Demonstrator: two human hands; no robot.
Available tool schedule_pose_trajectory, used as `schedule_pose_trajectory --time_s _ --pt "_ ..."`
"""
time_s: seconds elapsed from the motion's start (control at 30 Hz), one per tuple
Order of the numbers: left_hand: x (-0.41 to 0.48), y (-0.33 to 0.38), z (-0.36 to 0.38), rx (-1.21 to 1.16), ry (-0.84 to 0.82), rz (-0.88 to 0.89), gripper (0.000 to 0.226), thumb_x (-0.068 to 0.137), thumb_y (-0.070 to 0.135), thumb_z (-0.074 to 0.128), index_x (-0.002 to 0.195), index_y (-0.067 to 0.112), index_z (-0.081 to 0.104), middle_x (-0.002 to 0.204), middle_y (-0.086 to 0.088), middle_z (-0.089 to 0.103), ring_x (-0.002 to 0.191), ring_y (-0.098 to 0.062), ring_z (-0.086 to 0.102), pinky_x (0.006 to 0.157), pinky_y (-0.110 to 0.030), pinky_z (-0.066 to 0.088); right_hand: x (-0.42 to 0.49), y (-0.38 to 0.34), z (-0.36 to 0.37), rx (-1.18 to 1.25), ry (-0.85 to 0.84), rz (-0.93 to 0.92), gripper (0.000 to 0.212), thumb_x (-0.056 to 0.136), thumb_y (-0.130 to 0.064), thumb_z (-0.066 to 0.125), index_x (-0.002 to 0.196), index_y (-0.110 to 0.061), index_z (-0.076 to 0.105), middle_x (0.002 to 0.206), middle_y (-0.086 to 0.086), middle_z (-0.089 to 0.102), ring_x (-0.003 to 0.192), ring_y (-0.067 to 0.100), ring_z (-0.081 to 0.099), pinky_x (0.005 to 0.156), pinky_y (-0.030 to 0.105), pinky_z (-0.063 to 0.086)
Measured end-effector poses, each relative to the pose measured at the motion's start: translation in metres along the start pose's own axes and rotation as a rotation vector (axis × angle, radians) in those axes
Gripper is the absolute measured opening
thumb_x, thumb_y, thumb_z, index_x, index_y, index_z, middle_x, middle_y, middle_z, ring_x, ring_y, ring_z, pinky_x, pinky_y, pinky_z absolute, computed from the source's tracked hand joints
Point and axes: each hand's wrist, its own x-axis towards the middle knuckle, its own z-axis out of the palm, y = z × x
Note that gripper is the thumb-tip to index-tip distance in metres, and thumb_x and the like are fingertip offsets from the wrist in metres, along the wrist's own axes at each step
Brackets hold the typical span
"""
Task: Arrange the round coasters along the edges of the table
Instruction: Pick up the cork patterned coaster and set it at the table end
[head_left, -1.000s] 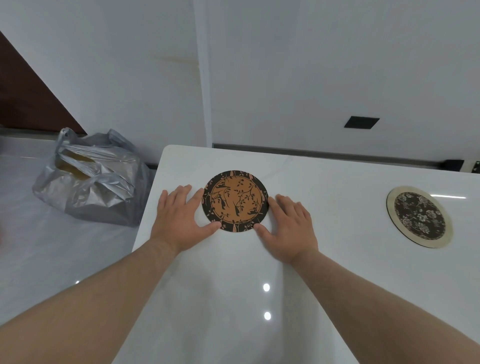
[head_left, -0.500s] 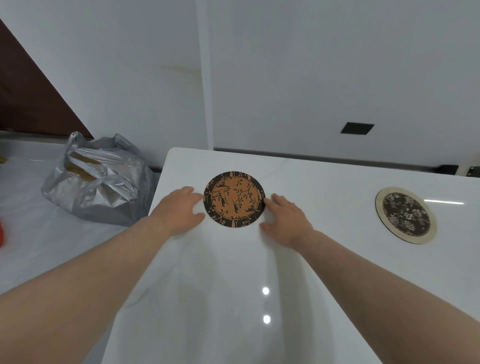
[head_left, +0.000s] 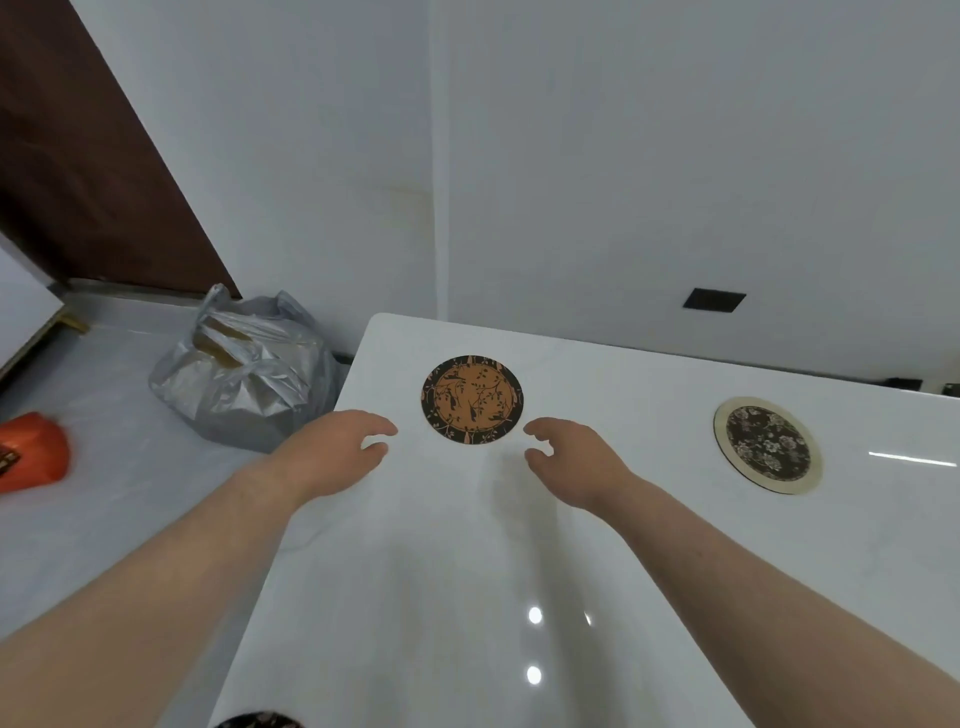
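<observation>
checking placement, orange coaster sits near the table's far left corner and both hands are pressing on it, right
Not quite. In the head view the orange coaster does sit near the table's far left corner, but the left hand and right hand are off it, open.

My two bare arms and hands, seen from the head camera.

I see my left hand and right hand uncovered, with no gloves, rings, watch or bands on either wrist. Both forearms are bare right down to the bottom edge of the view, no sleeve showing anywhere. The fingers look short and rounded; their nails are too blurred for me to make out.
</observation>
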Motion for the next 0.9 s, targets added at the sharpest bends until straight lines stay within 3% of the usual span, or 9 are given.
schedule_pose_trajectory --time_s 0.23,0.37,0.57,0.9 --pt "-0.080 0.016 -0.016 -0.049 0.034 -0.068 0.034 0.092 0.034 0.056 0.125 0.030 0.059 0.128 0.008 0.059 0.110 -0.010 0.056 0.097 -0.027 0.042 -0.059 -0.012 -0.009 -0.089 -0.037 -0.117 0.044 0.096 -0.030 0.046 0.140 -0.026 0.046 0.143 -0.002 0.051 0.131 0.018 0.046 0.108 0.034 0.038" --pt "-0.122 0.007 -0.017 -0.225 0.139 -0.156 0.034 0.089 0.032 0.061 0.122 0.026 0.062 0.119 0.008 0.063 0.112 -0.011 0.058 0.099 -0.032 0.044 -0.084 -0.018 -0.017 -0.056 0.022 -0.129 0.045 0.096 -0.031 0.047 0.141 -0.027 0.045 0.142 -0.003 0.052 0.130 0.018 0.046 0.106 0.034 0.038" --pt "-0.168 -0.006 -0.011 -0.305 0.101 -0.202 0.036 0.086 0.041 0.063 0.121 0.034 0.063 0.122 0.017 0.063 0.114 -0.001 0.056 0.101 -0.030 0.044 -0.113 -0.035 -0.015 -0.018 0.021 -0.151 0.044 0.096 -0.031 0.048 0.139 -0.027 0.047 0.138 -0.002 0.054 0.123 0.017 0.052 0.102 0.032 0.041" --pt "-0.216 -0.014 -0.014 -0.356 0.191 -0.205 0.035 0.090 0.021 0.063 0.125 0.017 0.061 0.117 0.007 0.062 0.113 -0.011 0.056 0.098 -0.027 0.040 -0.159 -0.060 -0.008 -0.035 0.039 -0.148 0.041 0.095 -0.032 0.048 0.136 -0.026 0.049 0.134 -0.003 0.057 0.118 0.015 0.054 0.096 0.031 0.044"
